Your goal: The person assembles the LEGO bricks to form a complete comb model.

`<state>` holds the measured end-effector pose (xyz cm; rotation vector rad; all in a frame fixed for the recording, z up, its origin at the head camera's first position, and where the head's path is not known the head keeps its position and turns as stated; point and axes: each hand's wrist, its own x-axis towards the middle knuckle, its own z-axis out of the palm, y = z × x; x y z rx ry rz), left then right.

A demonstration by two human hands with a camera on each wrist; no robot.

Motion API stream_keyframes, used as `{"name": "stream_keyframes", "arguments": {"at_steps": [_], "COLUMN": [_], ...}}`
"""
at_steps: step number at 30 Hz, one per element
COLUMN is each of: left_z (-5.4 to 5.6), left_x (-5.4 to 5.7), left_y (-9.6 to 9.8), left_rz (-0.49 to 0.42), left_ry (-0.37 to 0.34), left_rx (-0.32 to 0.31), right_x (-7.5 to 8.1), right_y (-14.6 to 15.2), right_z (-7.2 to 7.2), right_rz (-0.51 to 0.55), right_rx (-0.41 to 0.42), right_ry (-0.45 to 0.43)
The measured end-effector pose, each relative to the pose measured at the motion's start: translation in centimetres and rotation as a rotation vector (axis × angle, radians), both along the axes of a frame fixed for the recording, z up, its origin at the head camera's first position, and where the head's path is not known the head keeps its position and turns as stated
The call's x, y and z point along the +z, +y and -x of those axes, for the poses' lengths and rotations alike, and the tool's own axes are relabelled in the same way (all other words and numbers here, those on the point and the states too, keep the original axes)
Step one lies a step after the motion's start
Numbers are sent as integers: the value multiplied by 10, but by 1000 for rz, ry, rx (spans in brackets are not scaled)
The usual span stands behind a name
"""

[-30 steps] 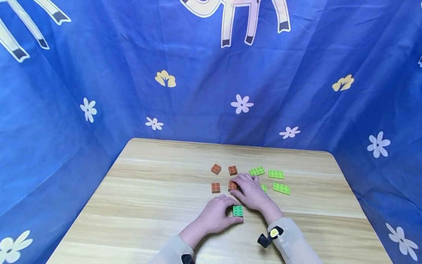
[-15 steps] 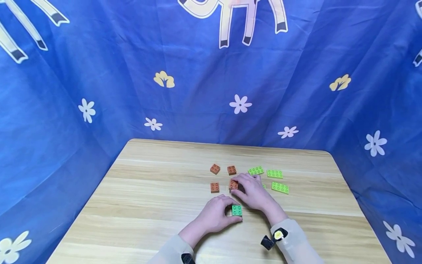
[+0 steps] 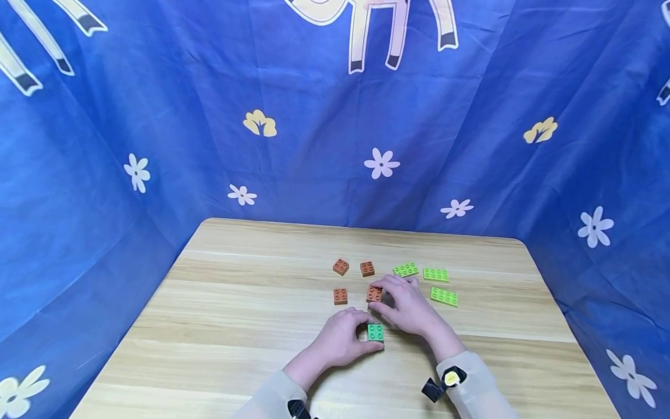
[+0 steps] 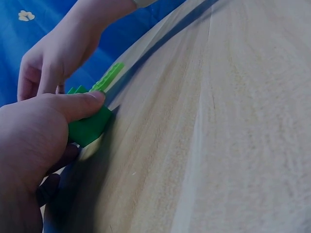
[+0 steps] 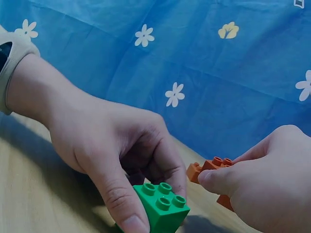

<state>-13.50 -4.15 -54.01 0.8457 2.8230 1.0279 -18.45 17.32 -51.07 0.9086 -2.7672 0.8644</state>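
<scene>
My left hand (image 3: pixel 342 340) holds a green two-by-two toy building brick (image 3: pixel 375 332) between thumb and fingers, studs up; the right wrist view shows this green brick (image 5: pixel 165 211) close up. Just beyond it, my right hand (image 3: pixel 410 305) pinches a reddish-brown two-by-two brick (image 3: pixel 374 294) between thumb and index finger. In the right wrist view that brown brick (image 5: pixel 214 164) is partly covered by the thumb. Whether it touches the table I cannot tell. The left wrist view has the left thumb across the green brick (image 4: pixel 90 127).
Three more brown bricks lie left of and beyond the right hand, one of them a turned brick (image 3: pixel 341 266). Lime eight-stud bricks lie to the right, including a slanted one (image 3: pixel 444 296). Wooden table (image 3: pixel 209 326); blue patterned cloth (image 3: pixel 314 174) hangs behind and at the sides.
My right hand has shifted slightly right with the brown brick, away from the neighbouring brown one. It now covers a lime brick that showed earlier. The left hand keeps holding the green brick.
</scene>
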Motion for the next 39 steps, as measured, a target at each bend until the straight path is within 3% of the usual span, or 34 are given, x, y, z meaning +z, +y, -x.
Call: {"name": "stream_keyframes", "arguments": {"at_steps": [24,39], "left_z": [2,2], "left_x": [-1,0], "left_y": [-2,-1], "left_rz": [-45,-59], "left_ry": [-71,-84], "left_rx": [14,14], "right_x": [16,12], "right_y": [14,14], "right_z": [-28,-41], "right_rz": [91,113], "right_rx": [11,129], "right_ry": [-50,-122]}}
